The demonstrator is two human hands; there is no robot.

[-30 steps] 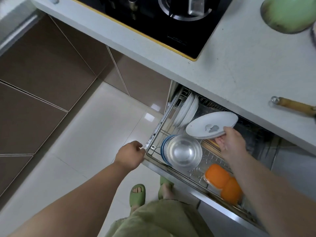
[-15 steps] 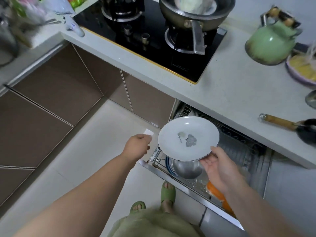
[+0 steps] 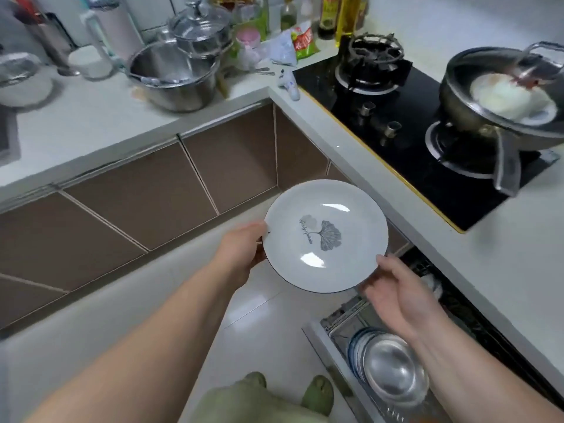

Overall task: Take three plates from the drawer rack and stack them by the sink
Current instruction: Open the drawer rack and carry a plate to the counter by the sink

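Observation:
A white plate (image 3: 326, 236) with a grey leaf print and a dark rim is held level in the air, above the floor in front of the counter corner. My left hand (image 3: 241, 251) grips its left rim. At the lower right rim, my right hand (image 3: 396, 288) holds it with fingers under the edge. I cannot tell whether more plates lie beneath it. The open drawer rack (image 3: 338, 319) is at the lower right, holding a steel bowl (image 3: 393, 374) and blue-rimmed dishes behind it.
A black gas hob (image 3: 406, 141) with a pan (image 3: 500, 102) sits on the right counter. The left counter (image 3: 91, 123) carries a steel pot (image 3: 177, 77), a lidded pot, a jug and bottles. Brown cabinet doors line the corner; my feet stand on white tiles.
The plate came up out of the drawer rack and moved left. My left hand left the drawer rail and took the plate's left rim. The view swung up and left.

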